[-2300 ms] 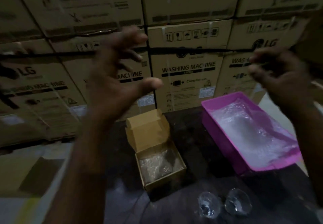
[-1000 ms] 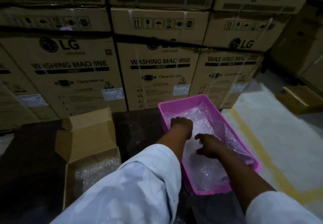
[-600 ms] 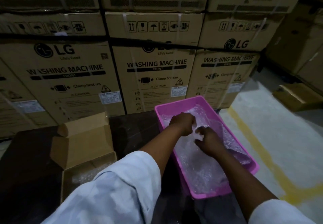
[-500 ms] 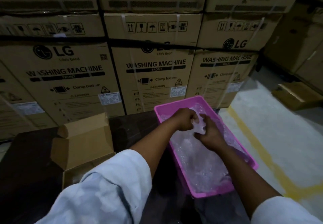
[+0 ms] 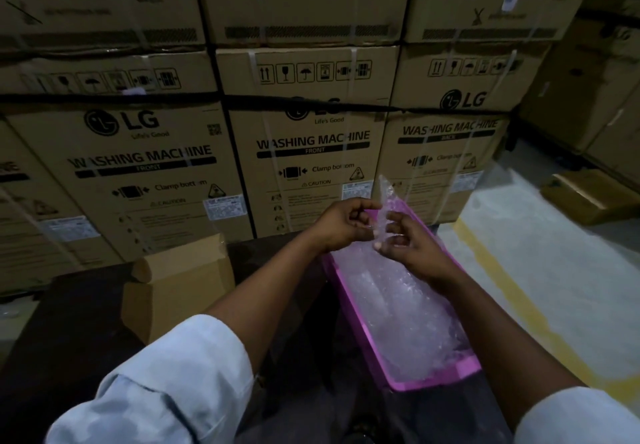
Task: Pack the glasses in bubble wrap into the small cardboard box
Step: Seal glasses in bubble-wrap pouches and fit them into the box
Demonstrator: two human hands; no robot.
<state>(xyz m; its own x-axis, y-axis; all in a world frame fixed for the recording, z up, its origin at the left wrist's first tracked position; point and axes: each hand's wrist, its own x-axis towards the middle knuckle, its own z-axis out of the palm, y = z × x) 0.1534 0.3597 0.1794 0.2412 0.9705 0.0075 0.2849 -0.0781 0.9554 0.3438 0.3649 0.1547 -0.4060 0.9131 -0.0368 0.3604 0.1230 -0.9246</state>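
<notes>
A sheet of clear bubble wrap [image 5: 387,197] is lifted by its top edge above the pink tray [image 5: 433,379]. My left hand [image 5: 341,223] pinches that edge from the left, and my right hand [image 5: 410,241] pinches it from the right, fingers curled. More bubble wrap [image 5: 398,308] fills the tray below. The small cardboard box [image 5: 180,280] stands open at the left on the dark table, its inside hidden behind my left sleeve. The glasses are out of view.
Stacked washing machine cartons [image 5: 311,138] form a wall right behind the table. A dark table [image 5: 69,322] carries the box and tray. To the right lies concrete floor with a yellow line [image 5: 540,322] and a flat brown package [image 5: 588,197].
Both hands went down into the pink tray, came together at the far end of the bubble wrap, and have now risen above the tray with a sheet's edge pinched between them.
</notes>
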